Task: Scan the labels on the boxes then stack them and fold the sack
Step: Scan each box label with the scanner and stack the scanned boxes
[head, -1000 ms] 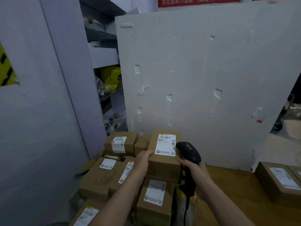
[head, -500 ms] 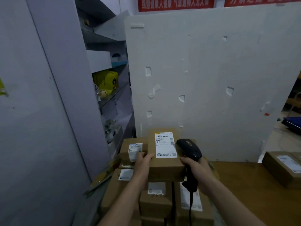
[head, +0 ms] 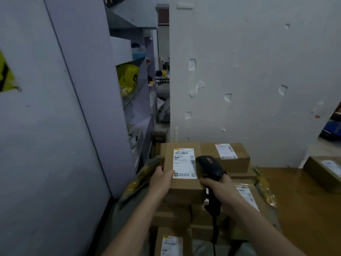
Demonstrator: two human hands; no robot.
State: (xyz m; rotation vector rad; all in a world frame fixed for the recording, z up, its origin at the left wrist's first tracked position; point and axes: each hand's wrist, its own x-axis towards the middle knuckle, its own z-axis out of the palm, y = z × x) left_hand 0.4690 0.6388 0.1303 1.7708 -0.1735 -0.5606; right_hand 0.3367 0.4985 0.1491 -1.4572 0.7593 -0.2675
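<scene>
My left hand [head: 160,182] grips the left side of a brown cardboard box [head: 182,189], label facing up, held above a pile of several boxes [head: 171,217]. My right hand [head: 218,189] is closed round the handle of a black barcode scanner [head: 209,168], whose head sits just right of the white label [head: 184,163]. Another labelled box [head: 230,157] lies behind, against the white board. The yellow sack [head: 140,182] spreads under and around the pile, its edges showing left and right [head: 265,191].
A white foam board [head: 258,80] stands directly behind the boxes. A grey shelf unit [head: 132,89] with yellow packages is at the left, beside a grey wall panel [head: 46,126]. A wooden table [head: 304,209] at the right carries one more box [head: 324,172].
The view has swung right and closer. The held box and scanner have stayed together, with the scanner head now closer beside the label; the box behind with its label has come into sight.
</scene>
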